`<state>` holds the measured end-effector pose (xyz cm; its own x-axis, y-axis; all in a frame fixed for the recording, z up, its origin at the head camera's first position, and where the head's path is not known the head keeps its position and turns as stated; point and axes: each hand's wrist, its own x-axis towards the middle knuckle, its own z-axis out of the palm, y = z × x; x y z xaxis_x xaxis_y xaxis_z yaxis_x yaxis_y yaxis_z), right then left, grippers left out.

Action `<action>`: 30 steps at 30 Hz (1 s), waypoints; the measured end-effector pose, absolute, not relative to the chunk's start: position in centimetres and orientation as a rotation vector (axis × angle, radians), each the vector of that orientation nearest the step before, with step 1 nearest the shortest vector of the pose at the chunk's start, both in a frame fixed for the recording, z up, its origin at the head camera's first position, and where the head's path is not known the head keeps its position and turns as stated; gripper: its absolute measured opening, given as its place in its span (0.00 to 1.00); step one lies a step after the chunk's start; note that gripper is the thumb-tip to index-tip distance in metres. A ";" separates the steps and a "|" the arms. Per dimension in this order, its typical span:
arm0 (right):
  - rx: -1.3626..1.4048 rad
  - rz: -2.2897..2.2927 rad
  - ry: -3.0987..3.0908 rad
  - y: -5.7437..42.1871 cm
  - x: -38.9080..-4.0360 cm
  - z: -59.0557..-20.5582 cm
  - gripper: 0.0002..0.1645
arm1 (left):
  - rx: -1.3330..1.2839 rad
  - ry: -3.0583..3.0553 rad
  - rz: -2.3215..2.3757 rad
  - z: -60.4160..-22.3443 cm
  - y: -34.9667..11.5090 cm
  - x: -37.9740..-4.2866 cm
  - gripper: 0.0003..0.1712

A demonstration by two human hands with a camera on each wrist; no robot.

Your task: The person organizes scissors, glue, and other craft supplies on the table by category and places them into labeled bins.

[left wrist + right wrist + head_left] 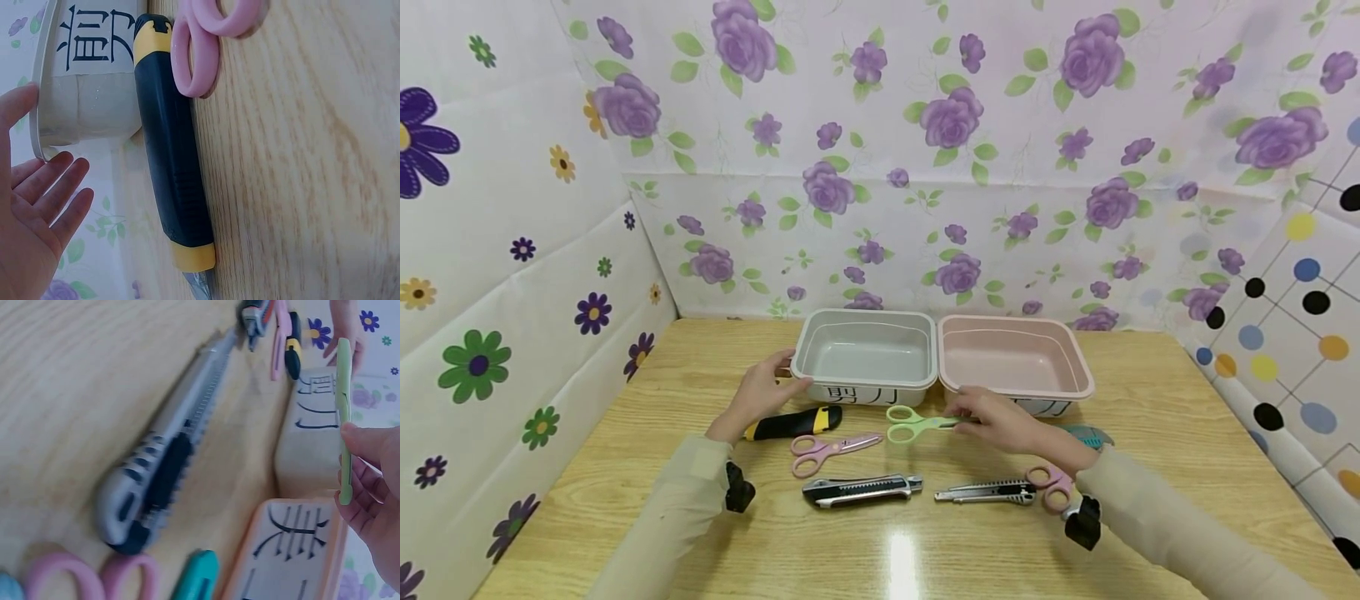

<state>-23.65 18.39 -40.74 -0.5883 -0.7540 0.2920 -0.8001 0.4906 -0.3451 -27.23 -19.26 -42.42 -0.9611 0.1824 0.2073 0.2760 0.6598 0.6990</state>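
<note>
My right hand [1000, 419] pinches light-green scissors [343, 381] by the blade end, in front of the pink bin [1017, 320]. In the head view, their loop handles [904, 435] point left. My left hand [760, 395] is at the left front corner of the grey bin [865, 315]; its thumb and a finger touch the rim, and the other fingers extend loosely. Just below that hand lies a black-and-yellow utility knife [165, 144]. Pink scissors [831, 449] lie beside it. A silver-and-black box cutter [862, 491] is nearer the front.
A grey snap-off cutter [985, 492] lies at front right, beside another pair of pink scissors [1051, 485], partly hidden by the right forearm. A teal cutter [1090, 436] sits behind that forearm. Both bins bear labels with black characters. Floral cloth [880, 208] stands behind the wooden table [820, 558].
</note>
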 end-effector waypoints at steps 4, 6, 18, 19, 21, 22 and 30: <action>1.368 0.719 -2.637 18.1 -23.9 -39.7 0.09 | -0.392 -2.747 -1.185 -42.5 -19.3 -27.2 0.38; 1.361 0.717 -2.639 18.0 -24.2 -39.2 0.09 | -0.397 -2.746 -1.177 -42.5 -19.3 -27.1 0.37; 1.335 0.675 -2.621 16.5 -26.5 -36.6 0.10 | -0.375 -2.764 -1.163 -42.4 -19.2 -27.4 0.38; 1.331 0.668 -2.621 16.4 -26.7 -36.5 0.10 | -0.378 -2.764 -1.164 -42.4 -19.2 -27.4 0.38; 1.328 0.648 -2.617 16.1 -27.2 -36.3 0.10 | -0.380 -2.765 -1.163 -42.3 -19.2 -27.3 0.38; 1.327 0.634 -2.614 15.9 -27.4 -36.2 0.11 | -0.374 -2.765 -1.166 -42.3 -19.2 -27.3 0.38; 1.290 0.581 -2.641 14.7 -29.0 -36.3 0.10 | -0.367 -2.777 -1.155 -42.2 -19.2 -27.1 0.38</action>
